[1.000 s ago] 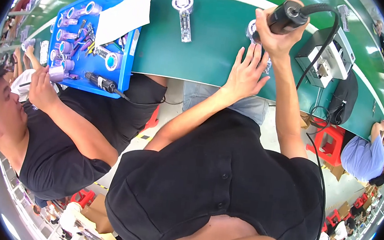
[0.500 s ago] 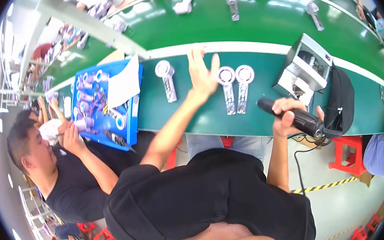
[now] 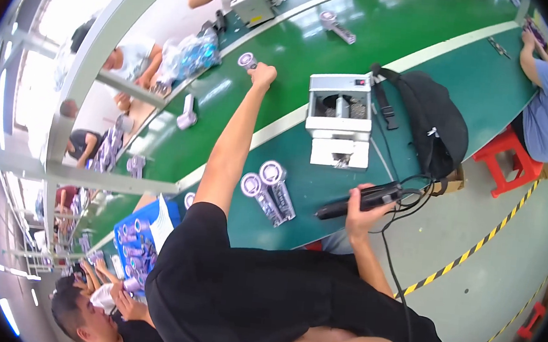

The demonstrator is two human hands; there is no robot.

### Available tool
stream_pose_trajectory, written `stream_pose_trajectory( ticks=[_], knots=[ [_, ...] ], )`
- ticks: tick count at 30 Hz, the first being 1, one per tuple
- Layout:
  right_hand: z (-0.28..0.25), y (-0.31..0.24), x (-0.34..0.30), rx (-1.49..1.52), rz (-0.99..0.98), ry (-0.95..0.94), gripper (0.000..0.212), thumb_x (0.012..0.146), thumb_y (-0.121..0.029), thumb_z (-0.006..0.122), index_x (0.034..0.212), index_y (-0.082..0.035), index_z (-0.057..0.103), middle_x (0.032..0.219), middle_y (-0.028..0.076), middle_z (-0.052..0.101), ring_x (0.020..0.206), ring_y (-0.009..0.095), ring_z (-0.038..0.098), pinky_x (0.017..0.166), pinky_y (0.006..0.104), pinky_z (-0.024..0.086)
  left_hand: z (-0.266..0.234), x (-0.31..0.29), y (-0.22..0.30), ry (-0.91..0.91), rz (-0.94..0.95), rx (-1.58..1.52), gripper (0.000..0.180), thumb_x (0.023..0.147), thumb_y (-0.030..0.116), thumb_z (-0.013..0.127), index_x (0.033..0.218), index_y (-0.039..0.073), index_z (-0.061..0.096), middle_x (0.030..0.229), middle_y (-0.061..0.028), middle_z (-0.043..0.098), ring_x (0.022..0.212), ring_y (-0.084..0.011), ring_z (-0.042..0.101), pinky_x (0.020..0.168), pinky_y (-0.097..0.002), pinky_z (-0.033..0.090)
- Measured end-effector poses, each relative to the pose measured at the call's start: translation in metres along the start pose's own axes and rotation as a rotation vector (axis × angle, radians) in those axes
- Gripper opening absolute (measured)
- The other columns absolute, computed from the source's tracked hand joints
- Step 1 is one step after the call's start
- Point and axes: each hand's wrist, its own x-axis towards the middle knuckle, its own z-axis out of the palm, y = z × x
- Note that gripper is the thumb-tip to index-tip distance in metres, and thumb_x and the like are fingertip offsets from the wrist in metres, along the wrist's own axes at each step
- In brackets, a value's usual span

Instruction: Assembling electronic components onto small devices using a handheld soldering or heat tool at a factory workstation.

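While left fingers (image 3: 257, 75) grip a device (image 3: 246, 60), yellow labelling (image 3: 256, 21) looks blurred.

The person's left arm (image 3: 227, 144) stretched far out ahead, almost straight from the shoulder, and ended in the left hand (image 3: 264, 75), which was curled into a compact grip with its back uppermost. The right forearm (image 3: 374, 266) slanted up beside the torso (image 3: 276, 295), leaning inward to the right hand (image 3: 362, 219). That one stayed nearer the body, well apart from the other, its digits bent around in a firm hold.
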Motion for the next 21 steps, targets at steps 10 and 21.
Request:
stream_pose_trajectory(
  ticks=[10, 21],
  knots=[
    [0.001, -0.013, -0.001, -0.069, -0.027, -0.045, 0.072, 0.082, 0.004, 0.072, 0.132, -0.001, 0.02, 0.093, 0.009, 0.058, 0.074, 0.014, 0.06, 0.065, 0.0264, 0.051, 0.11, 0.024, 0.181, -0.047, 0.247, 0.185, 0.126, 0.072, 0.092, 0.046, 0.131, -0.019, 0.05, 0.14, -0.0363, 0.047, 0.127, -0.052, 0.048, 0.09, -0.05, 0.055],
    [-0.001, -0.001, -0.003, -0.244, -0.052, -0.01, 0.082, 0.083, 0.002, 0.074, 0.14, 0.001, 0.016, 0.1, 0.01, 0.056, 0.083, 0.015, 0.06, 0.07, 0.0295, 0.054, -0.021, -0.007, 0.088, -0.315, 0.487, 0.299, 0.061, 0.091, 0.049, 0.047, 0.098, -0.009, 0.065, 0.084, -0.0289, 0.068, 0.067, -0.0353, 0.07, 0.063, -0.0452, 0.058]
  ],
)
